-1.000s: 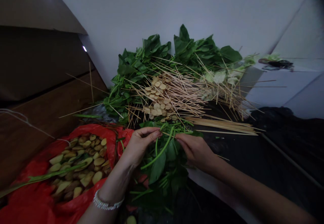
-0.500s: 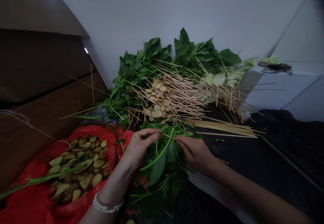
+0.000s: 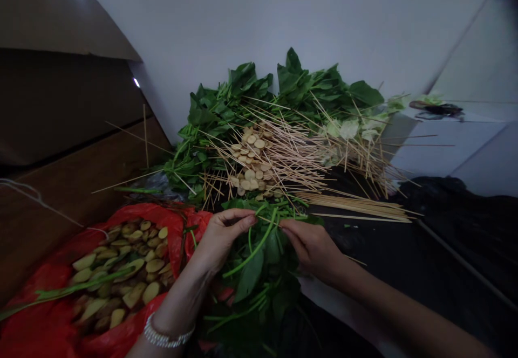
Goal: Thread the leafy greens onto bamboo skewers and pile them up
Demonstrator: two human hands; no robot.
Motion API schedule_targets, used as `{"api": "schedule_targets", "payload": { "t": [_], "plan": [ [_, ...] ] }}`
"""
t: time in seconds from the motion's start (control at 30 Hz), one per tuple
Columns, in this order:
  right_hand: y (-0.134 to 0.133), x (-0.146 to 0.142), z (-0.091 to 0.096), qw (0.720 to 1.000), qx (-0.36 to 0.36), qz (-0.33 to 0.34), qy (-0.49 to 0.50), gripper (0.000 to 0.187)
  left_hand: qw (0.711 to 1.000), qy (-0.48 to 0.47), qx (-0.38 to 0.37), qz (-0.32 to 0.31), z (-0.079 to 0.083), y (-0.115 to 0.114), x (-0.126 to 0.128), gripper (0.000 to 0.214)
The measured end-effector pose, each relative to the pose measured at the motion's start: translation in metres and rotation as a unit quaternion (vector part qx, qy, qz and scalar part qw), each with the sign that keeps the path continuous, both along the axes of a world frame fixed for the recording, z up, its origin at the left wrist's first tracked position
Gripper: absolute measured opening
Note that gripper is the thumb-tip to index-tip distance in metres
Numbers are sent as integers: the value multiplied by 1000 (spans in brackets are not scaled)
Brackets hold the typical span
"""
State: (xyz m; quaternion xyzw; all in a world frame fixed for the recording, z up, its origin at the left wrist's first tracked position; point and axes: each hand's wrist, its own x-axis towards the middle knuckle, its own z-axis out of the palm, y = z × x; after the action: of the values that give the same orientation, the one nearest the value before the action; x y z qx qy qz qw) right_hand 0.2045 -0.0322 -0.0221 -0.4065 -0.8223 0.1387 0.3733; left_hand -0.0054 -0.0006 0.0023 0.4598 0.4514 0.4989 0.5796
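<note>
My left hand (image 3: 222, 236) and my right hand (image 3: 311, 245) meet over a bunch of green leafy stems (image 3: 259, 261). Both hands are closed in a pinch on a thin bamboo skewer (image 3: 267, 220) that runs between their fingertips, across the green stems. The leaves hang down below the hands. A beaded bracelet (image 3: 165, 338) sits on my left wrist.
A heap of loose bamboo skewers (image 3: 307, 158) with pale round slices (image 3: 253, 164) lies beyond the hands, on a big pile of greens (image 3: 283, 94) against the white wall. A red plastic bag (image 3: 52, 320) of sliced pieces (image 3: 117, 277) is at the left. Brown cardboard (image 3: 60, 104) stands further left.
Almost nothing moved; both hands stay pinched on the skewer and shifted very slightly down in the picture as the camera tilted.
</note>
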Motion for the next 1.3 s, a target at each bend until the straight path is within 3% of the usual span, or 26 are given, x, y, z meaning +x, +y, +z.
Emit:
{"api": "schedule_targets", "payload": {
  "t": [0.43,0.57,0.7,0.8,0.9,1.0,1.07,1.13,1.2,1.3],
  "plan": [
    [-2,-5,-2,1000,-7,3,4,21,998,-3,-63,-21,-1,-3,6,28],
    [-3,-7,-3,1000,-22,15,4,21,996,9,-63,-62,-4,-5,10,28],
    [0,0,6,999,-15,11,29,20,996,35,-18,-75,-9,-4,12,31],
    [7,15,18,995,6,-50,84,17,993,86,49,-67,-12,-4,13,36],
    [14,33,31,976,-20,-127,174,16,954,220,181,-92,-14,-9,17,29],
    [18,45,40,953,-32,-160,257,19,864,353,318,-169,-19,-15,21,38],
    [19,48,43,942,-31,-155,295,21,808,417,357,-216,-23,-19,21,51],
    [20,49,43,936,-36,-140,321,21,770,460,365,-249,-25,-21,21,59],
    [21,49,41,931,-55,-131,337,21,761,471,367,-255,-25,-21,22,52],
    [20,48,39,924,-97,-127,349,23,791,444,356,-225,-21,-20,24,30]
  ]
}}
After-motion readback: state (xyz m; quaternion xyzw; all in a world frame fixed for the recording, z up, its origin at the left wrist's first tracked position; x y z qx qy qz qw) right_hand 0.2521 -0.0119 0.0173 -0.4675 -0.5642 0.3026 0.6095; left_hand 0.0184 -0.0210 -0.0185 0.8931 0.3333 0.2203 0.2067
